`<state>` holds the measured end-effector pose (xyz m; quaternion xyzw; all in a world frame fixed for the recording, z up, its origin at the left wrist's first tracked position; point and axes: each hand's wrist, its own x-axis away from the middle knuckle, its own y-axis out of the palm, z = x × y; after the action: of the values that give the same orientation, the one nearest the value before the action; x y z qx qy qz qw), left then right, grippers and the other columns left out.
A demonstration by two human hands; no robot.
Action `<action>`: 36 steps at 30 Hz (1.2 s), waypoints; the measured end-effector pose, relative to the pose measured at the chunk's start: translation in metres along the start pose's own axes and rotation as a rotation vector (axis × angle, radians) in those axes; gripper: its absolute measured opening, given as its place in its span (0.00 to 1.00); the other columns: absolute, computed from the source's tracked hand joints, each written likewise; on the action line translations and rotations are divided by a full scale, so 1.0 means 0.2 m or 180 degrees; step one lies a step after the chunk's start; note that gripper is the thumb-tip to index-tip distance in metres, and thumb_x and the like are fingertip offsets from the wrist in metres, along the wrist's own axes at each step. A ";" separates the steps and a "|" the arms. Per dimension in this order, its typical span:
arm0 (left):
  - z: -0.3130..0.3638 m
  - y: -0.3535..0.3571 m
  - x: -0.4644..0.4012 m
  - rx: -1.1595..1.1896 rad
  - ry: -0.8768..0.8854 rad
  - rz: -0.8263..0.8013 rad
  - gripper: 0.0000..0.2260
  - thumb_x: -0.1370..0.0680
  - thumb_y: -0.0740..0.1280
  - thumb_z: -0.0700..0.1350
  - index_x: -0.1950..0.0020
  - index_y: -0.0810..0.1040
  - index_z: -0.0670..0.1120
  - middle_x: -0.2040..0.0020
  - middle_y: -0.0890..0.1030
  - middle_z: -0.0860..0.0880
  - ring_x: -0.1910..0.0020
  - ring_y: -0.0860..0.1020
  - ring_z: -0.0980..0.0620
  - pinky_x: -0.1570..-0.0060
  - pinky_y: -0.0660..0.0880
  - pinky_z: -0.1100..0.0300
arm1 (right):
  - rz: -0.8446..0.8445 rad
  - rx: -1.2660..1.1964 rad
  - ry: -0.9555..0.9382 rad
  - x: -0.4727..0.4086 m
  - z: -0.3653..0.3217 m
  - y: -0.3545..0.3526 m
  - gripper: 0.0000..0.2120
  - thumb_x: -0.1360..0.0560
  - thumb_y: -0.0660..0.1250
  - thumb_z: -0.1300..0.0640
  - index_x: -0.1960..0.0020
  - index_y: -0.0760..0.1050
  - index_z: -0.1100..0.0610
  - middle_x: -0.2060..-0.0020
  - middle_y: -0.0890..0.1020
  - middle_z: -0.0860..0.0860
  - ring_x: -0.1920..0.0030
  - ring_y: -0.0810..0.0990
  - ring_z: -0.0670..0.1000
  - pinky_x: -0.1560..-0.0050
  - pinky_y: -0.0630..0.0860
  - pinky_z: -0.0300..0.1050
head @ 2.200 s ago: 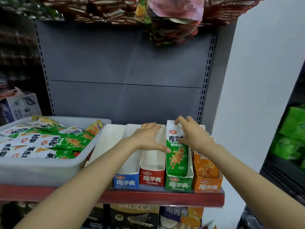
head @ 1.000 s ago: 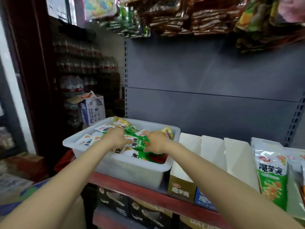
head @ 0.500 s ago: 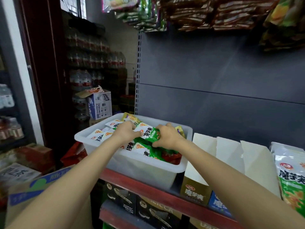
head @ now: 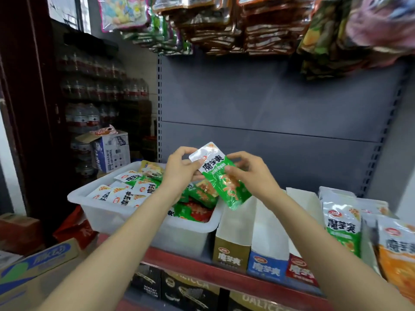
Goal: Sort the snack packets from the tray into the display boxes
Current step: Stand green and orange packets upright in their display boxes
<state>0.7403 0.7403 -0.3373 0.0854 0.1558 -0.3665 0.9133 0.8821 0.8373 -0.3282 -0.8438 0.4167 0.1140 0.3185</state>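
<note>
Trouble, as we judge it, would come from the slick foil: our left hand (head: 179, 169) pinches only the white top edge of the green packet (head: 221, 176), and our right hand (head: 249, 173) pinches its right side at mid-length, so either hold could slide as we swing across. We could also drop it in the wrong box, since the brown box (head: 231, 245), blue box (head: 268, 250) and red box (head: 299, 265) stand touching in a row, all with open tops, and lie between us and the green box (head: 341, 223), which already holds a matching packet.

We hold the packet in the air above the near right corner of the white tray (head: 125, 215), clear of the heap of packets inside. Its long axis runs diagonally: the white sealed top points up and left, the green bottom down and right toward the boxes, the printed face toward us. We judge it needs turning upright before it slots in.
</note>
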 end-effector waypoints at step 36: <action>-0.17 1.07 0.15 -0.3363 0.0855 -0.2340 0.42 0.30 0.69 0.63 0.23 0.55 0.48 0.23 0.58 0.49 0.25 0.54 0.48 0.29 0.57 0.53 | 0.0244 0.2630 0.0444 0.38 0.48 -0.93 0.20 0.30 0.72 0.60 0.45 0.64 0.57 0.49 0.75 0.54 0.51 0.74 0.55 0.57 0.69 0.47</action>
<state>0.9030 0.8835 -0.3715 -0.3882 0.4465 -0.5150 0.6202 1.0806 0.9338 -0.3551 -0.6347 0.4790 -0.1084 0.5966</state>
